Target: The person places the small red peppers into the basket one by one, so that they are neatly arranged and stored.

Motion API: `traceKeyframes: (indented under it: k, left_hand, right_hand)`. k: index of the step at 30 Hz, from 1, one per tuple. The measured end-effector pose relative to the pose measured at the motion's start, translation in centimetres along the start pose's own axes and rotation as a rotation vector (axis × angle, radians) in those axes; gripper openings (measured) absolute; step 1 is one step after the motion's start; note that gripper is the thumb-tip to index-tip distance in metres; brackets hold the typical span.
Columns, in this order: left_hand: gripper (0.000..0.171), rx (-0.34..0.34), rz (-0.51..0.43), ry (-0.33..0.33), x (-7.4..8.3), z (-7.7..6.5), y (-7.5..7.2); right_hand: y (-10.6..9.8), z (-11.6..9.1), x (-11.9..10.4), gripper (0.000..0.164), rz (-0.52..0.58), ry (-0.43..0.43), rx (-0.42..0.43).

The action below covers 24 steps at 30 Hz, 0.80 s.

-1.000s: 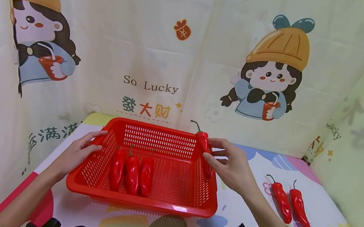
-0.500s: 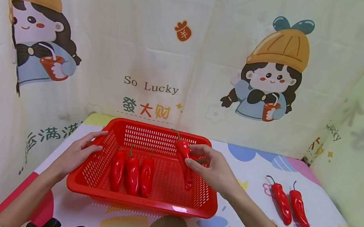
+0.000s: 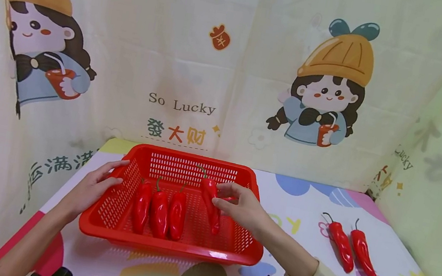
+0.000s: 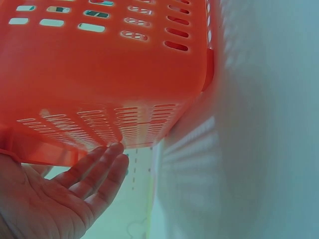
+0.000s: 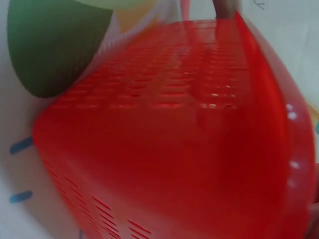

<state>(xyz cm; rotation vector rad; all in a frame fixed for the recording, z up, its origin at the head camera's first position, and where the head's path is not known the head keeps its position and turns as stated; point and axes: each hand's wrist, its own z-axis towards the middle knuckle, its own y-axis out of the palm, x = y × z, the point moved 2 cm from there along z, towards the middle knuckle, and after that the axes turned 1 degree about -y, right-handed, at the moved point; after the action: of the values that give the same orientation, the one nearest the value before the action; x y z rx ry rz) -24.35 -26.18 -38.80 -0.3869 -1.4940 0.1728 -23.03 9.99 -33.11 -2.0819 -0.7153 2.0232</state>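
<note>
A red plastic basket (image 3: 114,236) with slotted walls stands on the table. My left hand (image 3: 94,185) holds its left rim, thumb over the edge; in the left wrist view, fairly straight fingers (image 4: 107,174) lie along the outer wall. Inside the basket's right half, my right hand (image 3: 242,207) pinches a red chili pepper (image 3: 208,192) between thumb and fingers. It hangs tilted, green stem up and tip close over the basket floor. Three more chili peppers (image 3: 160,210) lie side by side in the left half. In the right wrist view the basket wall hides most of the hand.
Two red chili peppers (image 3: 341,246) lie on the patterned tablecloth (image 3: 296,208) right of the basket, near my right forearm. A printed cloth (image 3: 246,89) hangs behind the table and along both sides.
My right hand has carried the chili pepper left and down, from above the basket's right rim to inside the basket. My left hand stays at the left rim.
</note>
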Motion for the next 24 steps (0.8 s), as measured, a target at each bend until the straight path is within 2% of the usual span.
traceKeyframes:
  k: [14,24]
  left_hand:
    - [0.063,-0.010,-0.011,-0.005,0.1,0.2,0.1]
    - [0.064,-0.013,-0.020,-0.008,0.0,0.2,0.0]
  right_hand:
    - [2.2,1.5,1.6,0.052,0.095,0.168,-0.127]
    - [3.4,2.5,1.8,0.054,0.134,0.279,-0.173]
